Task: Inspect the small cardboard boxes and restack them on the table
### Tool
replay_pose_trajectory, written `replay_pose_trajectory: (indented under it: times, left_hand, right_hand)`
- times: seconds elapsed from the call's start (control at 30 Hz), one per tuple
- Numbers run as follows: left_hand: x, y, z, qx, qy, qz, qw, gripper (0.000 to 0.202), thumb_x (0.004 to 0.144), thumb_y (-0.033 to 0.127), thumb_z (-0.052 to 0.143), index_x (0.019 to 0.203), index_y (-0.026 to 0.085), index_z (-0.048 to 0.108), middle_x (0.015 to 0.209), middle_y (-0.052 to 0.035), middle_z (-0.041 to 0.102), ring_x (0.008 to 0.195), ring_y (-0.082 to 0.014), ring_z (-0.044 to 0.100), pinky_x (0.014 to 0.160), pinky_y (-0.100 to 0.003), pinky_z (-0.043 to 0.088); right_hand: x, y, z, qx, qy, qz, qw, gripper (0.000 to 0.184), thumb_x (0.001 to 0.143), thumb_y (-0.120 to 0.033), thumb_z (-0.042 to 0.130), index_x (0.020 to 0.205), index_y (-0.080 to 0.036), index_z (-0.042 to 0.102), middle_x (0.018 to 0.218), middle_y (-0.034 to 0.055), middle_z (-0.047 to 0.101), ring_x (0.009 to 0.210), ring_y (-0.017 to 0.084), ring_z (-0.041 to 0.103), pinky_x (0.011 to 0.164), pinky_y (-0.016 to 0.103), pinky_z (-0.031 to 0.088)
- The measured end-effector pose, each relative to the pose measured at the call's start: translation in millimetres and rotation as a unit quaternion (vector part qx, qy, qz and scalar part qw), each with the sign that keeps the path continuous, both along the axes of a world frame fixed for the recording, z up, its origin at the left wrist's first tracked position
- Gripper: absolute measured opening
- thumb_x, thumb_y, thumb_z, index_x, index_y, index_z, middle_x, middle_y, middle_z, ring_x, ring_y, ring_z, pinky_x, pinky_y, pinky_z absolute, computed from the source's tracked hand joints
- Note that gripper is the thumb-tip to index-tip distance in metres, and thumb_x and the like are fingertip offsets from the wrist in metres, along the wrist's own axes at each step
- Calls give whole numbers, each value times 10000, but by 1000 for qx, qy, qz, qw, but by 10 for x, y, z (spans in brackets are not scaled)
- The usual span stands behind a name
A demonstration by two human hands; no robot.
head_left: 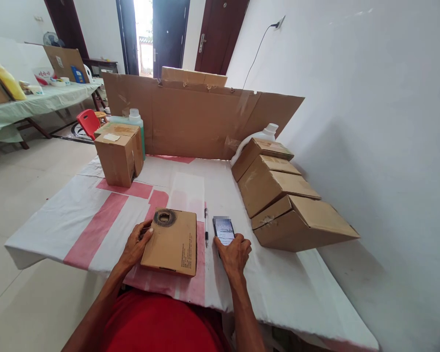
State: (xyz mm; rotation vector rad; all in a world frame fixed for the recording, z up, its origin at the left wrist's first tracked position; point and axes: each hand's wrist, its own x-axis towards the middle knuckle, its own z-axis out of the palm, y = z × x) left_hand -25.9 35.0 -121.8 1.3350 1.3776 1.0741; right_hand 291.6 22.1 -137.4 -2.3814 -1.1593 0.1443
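A flat brown cardboard box (172,242) lies on the table in front of me, with a dark scribbled ring around a hole near its far left corner and small print at its right side. My left hand (136,244) grips the box's left edge, thumb on top and fingers along the side. To the right, my right hand (235,254) is closed around the lower end of a smartphone (225,232) with a lit screen. Between box and phone lies a pen (206,230), which neither hand touches.
Several cardboard boxes (278,188) lean in a row at the right, before a white jug (254,139). Two upright cartons (113,159) and a green-liquid jug (135,120) stand at the left. A cardboard panel (198,120) borders the far edge of the cloth-covered table (278,288).
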Motion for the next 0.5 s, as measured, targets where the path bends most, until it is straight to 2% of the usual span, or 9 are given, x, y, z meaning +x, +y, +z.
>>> replay_pose_trajectory:
  times: [0.1, 0.2, 0.23, 0.3, 0.33, 0.4, 0.47, 0.5]
  left_hand:
    - [-52, 5, -4, 4, 6, 10, 1000, 592, 906, 616, 570, 1321, 198, 626, 1373, -133, 648, 1255, -291, 628, 1078, -452, 493]
    - [-99, 18, -23, 12, 22, 29, 999, 615, 907, 634, 541, 1321, 186, 614, 1379, -147, 633, 1252, -304, 625, 1086, -475, 484]
    - [-103, 19, -31, 15, 28, 36, 999, 623, 909, 637, 528, 1325, 180, 607, 1377, -153, 627, 1253, -309, 623, 1089, -486, 479]
    - [-91, 4, -44, 24, 41, 44, 998, 632, 904, 641, 522, 1324, 176, 607, 1367, -156, 623, 1270, -314, 606, 1116, -498, 454]
    - [-78, -17, -45, 28, 47, 44, 998, 636, 892, 648, 532, 1308, 175, 619, 1356, -153, 628, 1280, -315, 596, 1138, -499, 434]
    - [-53, -92, -16, 26, 56, 35, 997, 648, 869, 671, 541, 1264, 170, 654, 1334, -150, 651, 1288, -319, 587, 1171, -497, 401]
    - [-57, -207, 83, 11, 62, 25, 998, 668, 871, 691, 518, 1242, 159, 677, 1309, -156, 682, 1261, -330, 609, 1157, -506, 417]
    - [-73, -271, 168, -1, 64, 20, 998, 674, 887, 693, 495, 1252, 158, 680, 1306, -157, 693, 1250, -333, 621, 1139, -508, 437]
  right_hand:
    - [0, -39, 44, 3, -4, 0, 1000, 593, 791, -464, 710, 1232, -87, 588, 1203, 272, 576, 1183, 464, 485, 955, 590, 429]
    - [-62, -157, 37, 33, -3, 12, 999, 693, 824, -489, 678, 1343, -51, 541, 1297, 294, 552, 1248, 452, 463, 1026, 612, 400]
    - [-115, -229, 9, 64, 10, 43, 997, 675, 864, -482, 635, 1373, -52, 524, 1329, 286, 548, 1271, 427, 465, 1059, 600, 393]
    - [-271, -422, -84, 133, 75, 158, 976, 531, 960, -412, 508, 1391, -104, 534, 1355, 233, 574, 1294, 357, 499, 1113, 560, 394]
    - [-368, -537, -136, 158, 119, 227, 953, 470, 987, -355, 451, 1393, -139, 548, 1359, 202, 593, 1300, 324, 520, 1130, 540, 402]
    - [-559, -771, -203, 168, 200, 331, 907, 468, 992, -257, 400, 1435, -196, 539, 1404, 154, 596, 1335, 282, 535, 1161, 507, 414]
    - [-696, -968, -157, 148, 257, 368, 881, 537, 978, -216, 404, 1509, -227, 484, 1486, 120, 551, 1392, 262, 509, 1189, 468, 412]
    - [-729, -1040, -80, 134, 281, 370, 875, 555, 984, -218, 402, 1536, -244, 457, 1509, 102, 536, 1404, 254, 503, 1193, 446, 414]
